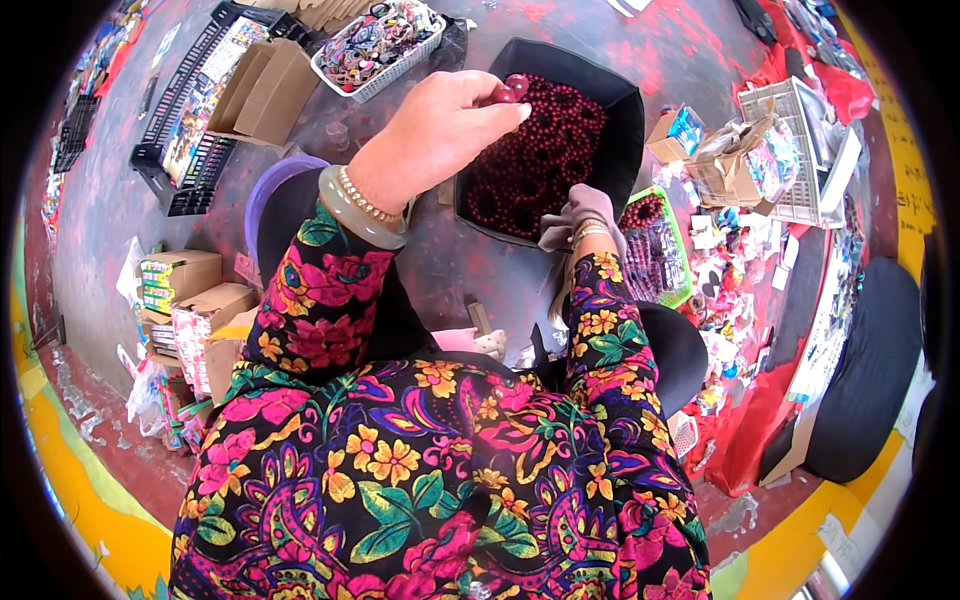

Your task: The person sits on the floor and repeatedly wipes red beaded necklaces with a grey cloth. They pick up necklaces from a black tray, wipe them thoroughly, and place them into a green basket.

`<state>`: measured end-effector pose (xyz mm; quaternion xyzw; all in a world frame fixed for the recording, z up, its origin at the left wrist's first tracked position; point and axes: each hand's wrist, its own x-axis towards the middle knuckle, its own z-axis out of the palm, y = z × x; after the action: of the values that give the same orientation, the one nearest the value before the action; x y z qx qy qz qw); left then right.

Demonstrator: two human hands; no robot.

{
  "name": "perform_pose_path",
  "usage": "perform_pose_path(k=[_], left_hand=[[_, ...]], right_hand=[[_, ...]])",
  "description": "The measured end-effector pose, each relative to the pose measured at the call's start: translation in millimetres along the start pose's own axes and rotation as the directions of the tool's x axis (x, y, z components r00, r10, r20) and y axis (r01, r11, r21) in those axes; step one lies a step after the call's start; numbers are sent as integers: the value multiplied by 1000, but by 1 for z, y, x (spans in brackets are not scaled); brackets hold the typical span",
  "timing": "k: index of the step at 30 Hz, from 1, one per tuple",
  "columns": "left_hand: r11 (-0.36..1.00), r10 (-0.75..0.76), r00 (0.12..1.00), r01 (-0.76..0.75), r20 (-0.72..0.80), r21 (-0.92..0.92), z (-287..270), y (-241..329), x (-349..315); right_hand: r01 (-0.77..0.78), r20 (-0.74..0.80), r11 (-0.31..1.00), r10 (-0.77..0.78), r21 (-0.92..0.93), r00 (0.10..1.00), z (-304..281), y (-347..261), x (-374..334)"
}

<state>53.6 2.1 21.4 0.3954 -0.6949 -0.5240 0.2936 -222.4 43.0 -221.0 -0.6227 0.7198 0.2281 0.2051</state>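
Note:
A black bin point(618, 112) holds a heap of dark red bead strands point(545, 145). Over its far left side my bare left hand point(440, 135) pinches shiny red beads point(514, 88) between thumb and fingers; the rest of the piece, if any, is hidden or merges with the heap. My right hand point(582, 215), in a greyish-pink glove, is closed at the bin's near right edge. What its fingers hold, if anything, cannot be made out. Right beside that hand stands a green-rimmed basket point(686, 270) with purple and dark red beaded pieces.
At the back left are a white basket point(405, 68) of mixed bands, a black crate point(190, 200) and an open cardboard box point(275, 95). Small boxes point(180, 275) stack at the left. Scattered packets point(725, 290) and a pale crate point(800, 150) lie to the right.

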Motion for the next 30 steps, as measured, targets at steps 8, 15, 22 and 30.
perform_pose_path(k=[8, 15, 22, 30], left_hand=[[921, -73, 997, 76, 22, -382, 8, -4, 9], [419, -6, 947, 294, 321, -859, 13, -12, 18], [338, 139, 782, 539, 608, -771, 39, -15, 25], [456, -100, 794, 572, 600, -681, 67, -11, 32]], right_hand=[[305, -506, 950, -232, 65, 831, -90, 11, -50], [322, -431, 823, -530, -468, 730, -204, -17, -148], [458, -432, 522, -181, 719, 884, -217, -48, -202], [621, -638, 192, 36, 760, 769, -164, -38, -151]])
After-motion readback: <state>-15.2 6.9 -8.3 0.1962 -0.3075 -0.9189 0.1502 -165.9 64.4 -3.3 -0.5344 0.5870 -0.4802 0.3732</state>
